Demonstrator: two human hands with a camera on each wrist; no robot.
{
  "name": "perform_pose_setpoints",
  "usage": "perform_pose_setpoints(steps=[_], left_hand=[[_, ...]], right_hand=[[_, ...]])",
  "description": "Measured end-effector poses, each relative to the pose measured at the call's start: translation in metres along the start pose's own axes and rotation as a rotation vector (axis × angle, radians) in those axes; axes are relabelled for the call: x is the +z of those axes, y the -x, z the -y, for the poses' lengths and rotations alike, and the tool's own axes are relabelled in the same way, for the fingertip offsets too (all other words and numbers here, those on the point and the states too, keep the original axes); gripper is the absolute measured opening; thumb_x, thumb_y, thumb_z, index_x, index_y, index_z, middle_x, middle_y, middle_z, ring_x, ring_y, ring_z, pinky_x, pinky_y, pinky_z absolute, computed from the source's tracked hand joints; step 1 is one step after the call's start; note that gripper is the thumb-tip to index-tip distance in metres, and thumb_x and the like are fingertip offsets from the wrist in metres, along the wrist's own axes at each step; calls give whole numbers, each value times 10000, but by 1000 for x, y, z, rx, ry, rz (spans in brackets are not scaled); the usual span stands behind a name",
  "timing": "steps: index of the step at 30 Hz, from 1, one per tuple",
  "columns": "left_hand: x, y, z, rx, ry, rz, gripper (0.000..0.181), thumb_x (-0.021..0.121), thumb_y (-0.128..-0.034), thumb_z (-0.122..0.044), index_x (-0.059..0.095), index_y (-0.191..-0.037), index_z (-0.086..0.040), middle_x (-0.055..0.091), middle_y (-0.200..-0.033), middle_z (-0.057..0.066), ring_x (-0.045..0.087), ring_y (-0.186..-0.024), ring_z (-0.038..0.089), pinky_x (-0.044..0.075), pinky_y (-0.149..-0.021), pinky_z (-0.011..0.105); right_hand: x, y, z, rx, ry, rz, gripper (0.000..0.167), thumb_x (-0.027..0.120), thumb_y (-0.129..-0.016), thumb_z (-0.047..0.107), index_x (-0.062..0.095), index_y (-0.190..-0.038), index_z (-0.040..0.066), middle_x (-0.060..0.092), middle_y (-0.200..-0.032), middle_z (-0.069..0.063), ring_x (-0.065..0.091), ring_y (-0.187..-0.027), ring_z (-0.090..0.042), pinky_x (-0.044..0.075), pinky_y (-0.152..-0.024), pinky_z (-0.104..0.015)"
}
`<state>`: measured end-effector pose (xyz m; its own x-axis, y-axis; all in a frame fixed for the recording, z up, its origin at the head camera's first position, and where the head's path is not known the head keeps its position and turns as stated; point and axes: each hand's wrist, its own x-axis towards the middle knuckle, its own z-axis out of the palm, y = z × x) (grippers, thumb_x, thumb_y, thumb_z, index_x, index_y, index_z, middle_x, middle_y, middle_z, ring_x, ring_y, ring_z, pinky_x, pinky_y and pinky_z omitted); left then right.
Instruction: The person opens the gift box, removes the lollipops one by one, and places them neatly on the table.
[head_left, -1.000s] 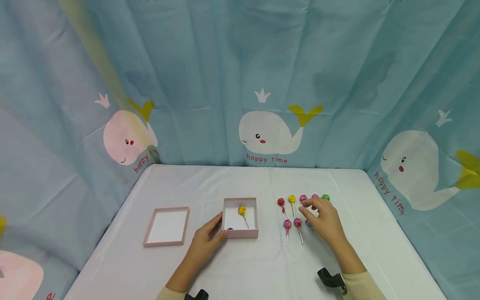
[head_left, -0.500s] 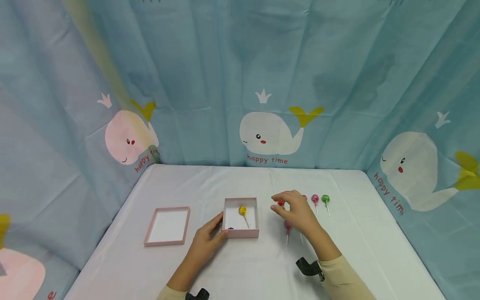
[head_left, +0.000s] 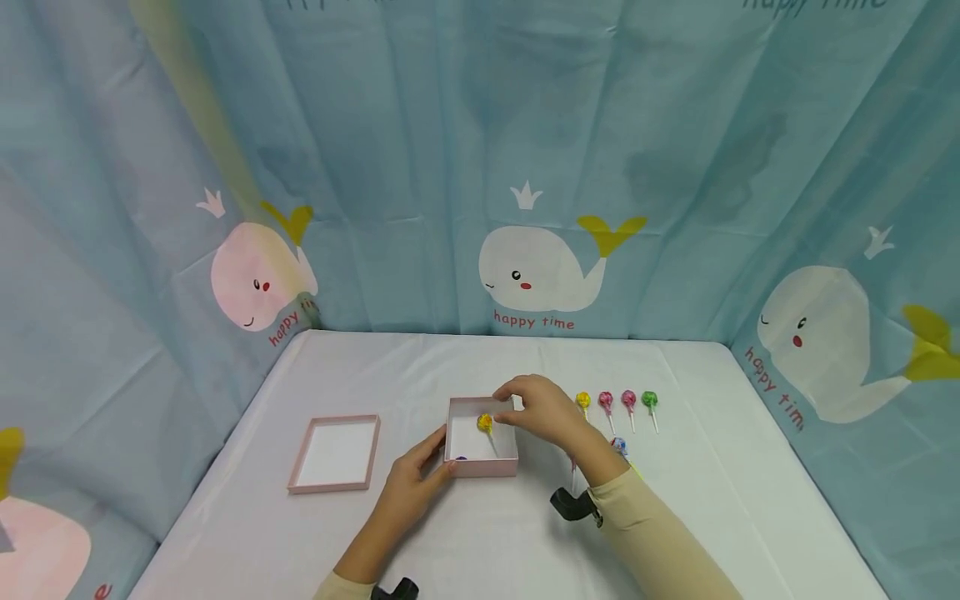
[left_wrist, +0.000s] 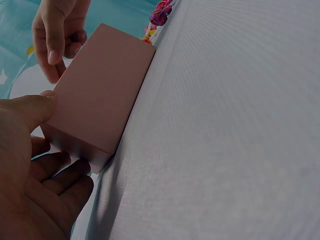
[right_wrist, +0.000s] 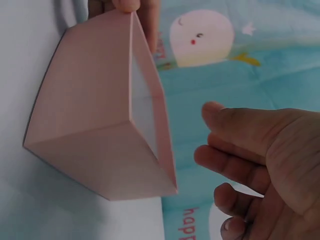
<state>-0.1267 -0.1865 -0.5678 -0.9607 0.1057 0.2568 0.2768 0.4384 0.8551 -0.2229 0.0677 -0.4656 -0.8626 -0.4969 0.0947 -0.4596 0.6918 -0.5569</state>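
A pink box [head_left: 480, 469] stands on the table with its top uncovered. Inside it lie a yellow lollipop [head_left: 485, 423] and, mostly hidden by the front wall, a purple candy head [head_left: 461, 457]. My left hand [head_left: 408, 482] grips the box's left front corner, thumb at the rim and fingers along the side, as the left wrist view also shows. Over the right rim hovers my right hand [head_left: 546, 410], fingers loosely bent. In the right wrist view, that hand [right_wrist: 265, 165] is beside the box opening, apart from it and holding nothing.
A pink-edged lid [head_left: 333, 454] lies left of the box, inside up. To the right are several lollipops, among them a yellow one [head_left: 583, 400], a green one [head_left: 650, 400] and a blue one [head_left: 619, 446]; my right arm covers others. A whale-print curtain [head_left: 420, 250] surrounds the table.
My right hand has moved left from above the loose lollipops to the box's right rim, carrying nothing visible. My left hand and the box have stayed put.
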Motion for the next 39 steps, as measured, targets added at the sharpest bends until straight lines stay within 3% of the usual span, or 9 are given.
perform_pose_setpoints(steps=[5,10,16,20,27,36,39], left_hand=[[0,0,0,-1,-2,-9,690,756,-926,-390,506,-1525,-155,524,-1534,33,497,-1413,232,442,-1145,402],[0,0,0,8,-9,-16,676,766,-924,-365,519,-1515,-151,541,-1520,36,506,-1406,232,434,-1157,375],[1,0,0,16,-30,-17,674,761,-929,-364,515,-1519,-150,538,-1520,35,512,-1400,231,438,-1149,380],[1,0,1,20,-35,-15,679,754,-933,-371,507,-1522,-141,532,-1526,48,519,-1394,249,457,-1130,400],[0,0,0,17,-34,-17,670,768,-926,-349,523,-1510,-130,546,-1513,44,518,-1393,229,446,-1145,399],[-1,1,0,-26,0,12,698,734,-940,-412,487,-1537,-148,498,-1547,3,469,-1429,186,417,-1164,378],[-1,0,0,1,-2,8,694,739,-940,-399,489,-1534,-142,503,-1545,16,477,-1425,205,422,-1159,384]], right_hand=[[13,-15,2,9,7,61,353,836,-867,312,773,-1163,130,754,-1110,19,678,-1121,-232,580,-973,-458],[29,-20,-1,1,45,56,316,854,-845,307,784,-1110,149,757,-1053,44,691,-1045,-194,590,-914,-416],[49,-21,-6,-45,202,-18,296,868,-830,355,800,-1067,192,747,-947,93,616,-894,-98,577,-800,-318],[59,-21,-7,-67,278,-70,291,875,-819,364,807,-1048,198,744,-911,99,544,-809,-93,529,-694,-271],[68,-18,1,-112,392,-211,124,806,-892,270,817,-996,201,772,-907,58,543,-728,-127,510,-611,-256],[74,-17,-1,-121,347,-293,137,863,-829,235,815,-955,213,777,-910,72,544,-725,-127,514,-617,-265],[75,-18,-2,-131,398,-290,132,853,-841,245,820,-966,216,785,-913,68,525,-699,-142,500,-596,-284]])
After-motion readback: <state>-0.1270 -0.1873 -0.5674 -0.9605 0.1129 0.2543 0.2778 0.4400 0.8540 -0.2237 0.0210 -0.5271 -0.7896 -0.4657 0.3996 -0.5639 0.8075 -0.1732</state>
